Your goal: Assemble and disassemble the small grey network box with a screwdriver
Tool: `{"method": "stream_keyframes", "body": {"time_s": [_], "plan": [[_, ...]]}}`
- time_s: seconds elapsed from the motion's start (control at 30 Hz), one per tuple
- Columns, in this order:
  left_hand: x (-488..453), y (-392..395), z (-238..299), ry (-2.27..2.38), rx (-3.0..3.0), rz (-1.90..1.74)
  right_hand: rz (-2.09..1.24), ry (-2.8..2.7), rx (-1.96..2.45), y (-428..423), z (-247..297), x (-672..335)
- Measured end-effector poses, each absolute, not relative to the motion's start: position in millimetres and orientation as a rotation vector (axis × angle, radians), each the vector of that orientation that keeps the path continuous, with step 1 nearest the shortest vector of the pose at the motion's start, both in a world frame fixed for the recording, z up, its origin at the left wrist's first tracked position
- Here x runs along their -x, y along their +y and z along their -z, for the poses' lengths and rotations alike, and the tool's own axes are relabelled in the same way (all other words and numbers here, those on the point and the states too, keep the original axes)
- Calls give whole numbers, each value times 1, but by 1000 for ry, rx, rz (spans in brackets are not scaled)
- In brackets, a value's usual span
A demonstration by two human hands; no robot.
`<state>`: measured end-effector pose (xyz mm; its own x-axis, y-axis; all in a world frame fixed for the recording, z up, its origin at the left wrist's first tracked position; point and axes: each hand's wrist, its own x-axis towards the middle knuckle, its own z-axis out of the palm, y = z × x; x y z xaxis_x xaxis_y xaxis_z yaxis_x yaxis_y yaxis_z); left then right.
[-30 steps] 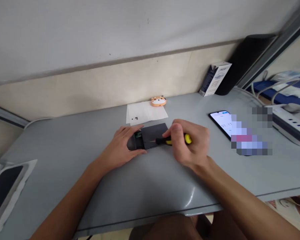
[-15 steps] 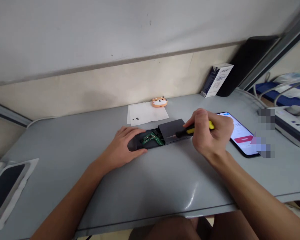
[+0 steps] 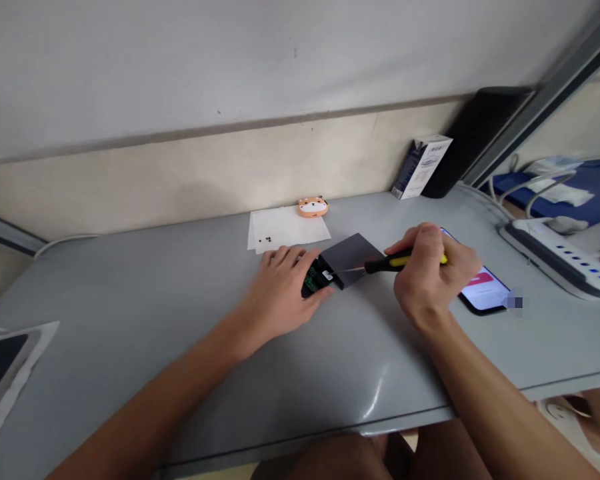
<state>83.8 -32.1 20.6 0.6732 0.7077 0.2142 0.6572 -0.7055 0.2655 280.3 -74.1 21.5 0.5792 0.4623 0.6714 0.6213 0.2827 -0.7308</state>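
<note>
A small dark grey device case (image 3: 351,257) lies mid-table with a green circuit board (image 3: 314,277) showing out of its left end. My left hand (image 3: 283,293) is closed over the board's end piece, gripping it against the table. My right hand (image 3: 430,273) is closed round a yellow and black screwdriver (image 3: 405,261), whose thin blade points left and touches the case's near edge.
Behind the case, a white paper sheet (image 3: 287,229) carries a few small black screws (image 3: 267,239), and an orange animal-shaped trinket (image 3: 313,206) sits behind it. A lit phone (image 3: 483,290) lies under my right hand. A carton (image 3: 420,167) and a power strip (image 3: 560,257) are at the right.
The case slid right off the board, then back left over it, so less board shows now. My left hand moved right with the board; my right hand with the screwdriver moved right.
</note>
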Motion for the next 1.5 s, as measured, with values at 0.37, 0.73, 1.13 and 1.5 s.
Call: {"method": "stream_keyframes", "body": {"time_s": [0.37,0.73,1.13,1.5], "plan": [[-80,-23,-28,965,-2654,-516,170,-836,1348,-69,-19,-287],[-51,-69,-19,592,-2736,-507,-115,-986,1258,-72,-17,-284],[-33,-47,-27,977,-2699,-911,-272,-975,1290,-72,-11,-274],[-21,-36,-21,1170,-2595,-998,-515,-1299,1253,-76,-9,-253]]}}
